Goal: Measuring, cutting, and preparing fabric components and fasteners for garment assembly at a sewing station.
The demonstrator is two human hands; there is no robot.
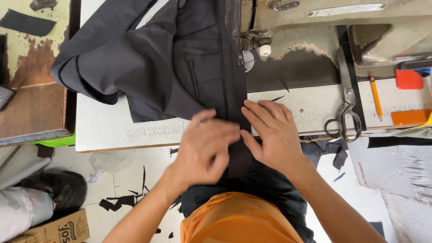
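A dark grey garment (148,63) lies spread on the white sewing table (108,130), its long front strip running down from the sewing machine's needle area (252,42) to the table's near edge. My left hand (204,146) rests on that strip at the table edge, fingers curled and pinching the cloth. Just to its right, my right hand (272,132) lies flat with fingers spread, its thumb pressing the strip's right edge. The two hands nearly touch. The lower end of the strip hangs off the table toward my lap and is partly hidden by my hands.
The sewing machine body (342,27) fills the upper right. Large scissors (346,108), a yellow pencil (375,96) and orange blocks (408,78) lie to the right. A worn side table (31,103) stands at left. Black fabric scraps (121,200) and a cardboard box (58,229) are on the floor.
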